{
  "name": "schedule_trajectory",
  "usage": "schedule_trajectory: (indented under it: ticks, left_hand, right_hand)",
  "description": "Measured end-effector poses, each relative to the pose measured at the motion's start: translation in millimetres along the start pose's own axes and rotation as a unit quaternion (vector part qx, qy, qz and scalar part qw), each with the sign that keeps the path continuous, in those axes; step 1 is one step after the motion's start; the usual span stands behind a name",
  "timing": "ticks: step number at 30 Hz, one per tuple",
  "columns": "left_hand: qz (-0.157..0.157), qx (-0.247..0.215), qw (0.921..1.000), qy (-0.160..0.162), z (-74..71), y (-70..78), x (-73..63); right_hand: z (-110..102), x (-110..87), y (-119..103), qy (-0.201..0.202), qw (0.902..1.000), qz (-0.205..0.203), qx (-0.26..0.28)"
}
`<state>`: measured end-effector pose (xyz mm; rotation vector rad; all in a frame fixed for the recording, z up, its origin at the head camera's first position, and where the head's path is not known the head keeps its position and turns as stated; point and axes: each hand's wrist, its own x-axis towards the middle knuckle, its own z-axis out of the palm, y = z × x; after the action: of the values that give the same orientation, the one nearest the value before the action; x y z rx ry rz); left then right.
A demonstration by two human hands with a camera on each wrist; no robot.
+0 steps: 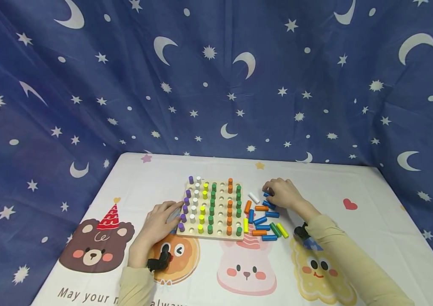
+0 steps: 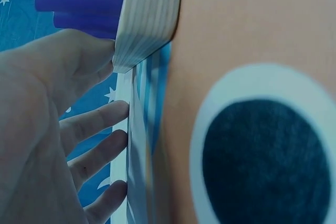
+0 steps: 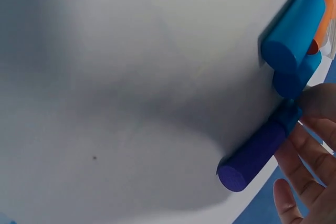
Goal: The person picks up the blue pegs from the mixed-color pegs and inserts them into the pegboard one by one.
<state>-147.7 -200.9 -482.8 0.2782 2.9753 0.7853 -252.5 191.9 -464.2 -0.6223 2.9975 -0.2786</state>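
A wooden pegboard [image 1: 212, 236] stands mid-table, with upright purple [image 1: 183, 218], white, yellow, green and orange pegs in its holes. My left hand [image 1: 159, 221] is at the board's left side. In the left wrist view, its thumb [image 2: 86, 51] touches the board's corner by the purple pegs, and the other fingers spread down to the tabletop. My right hand [image 1: 283, 193] is at the far edge of the loose pegs. Its thumb and a finger pinch the end of a blue peg [image 1: 266, 194]. The right wrist view shows a purple-looking length [image 3: 254, 156] there; whether it is a separate peg, I cannot tell.
Loose blue [image 1: 272, 214], orange [image 1: 259, 232], green [image 1: 275, 230], yellow [image 1: 282, 230] and white [image 1: 254, 198] pegs lie right of the board. A printed white cloth [image 1: 373, 221] covers the table. Behind it hangs a blue starry curtain [image 1: 216, 106].
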Motion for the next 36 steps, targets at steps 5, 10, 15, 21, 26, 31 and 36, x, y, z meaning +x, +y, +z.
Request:
schedule_trajectory:
  ticks: [5,10,15,21,26,31,36]
  left_hand:
    - [-0.002,-0.002,1.0,-0.006,0.3,0.5,0.0]
    - [-0.003,-0.003,1.0,-0.007,0.1,1.1,-0.3]
    - [-0.002,-0.006,1.0,-0.004,-0.4,1.5,-0.6]
    - [-0.004,-0.008,0.9999,-0.005,-0.5,2.4,-0.5]
    - [-0.003,-0.006,1.0,-0.002,-0.4,2.8,-0.2]
    - [-0.005,-0.005,1.0,-0.006,-1.1,2.2,0.0]
    - [-0.007,-0.004,0.9999,-0.01,-1.4,1.6,1.2]
  right_hand:
    - [1,-0.5,0,0.0,0.9999,0.008,0.009]
    - [1,-1.8,-1,0.004,0.9998,0.009,0.018]
    - [-1,-2.3,-1,0.007,0.9992,0.012,0.037]
    - [-5,-2.4,-2,0.007,0.9974,0.021,0.069]
    - [-6,-2.7,-3,0.008,0.9952,0.03,0.093]
    - [-7,-1.7,-6,0.019,0.9939,0.03,0.104]
    - [-11,-1.4,-11,0.044,0.9936,0.014,0.103]
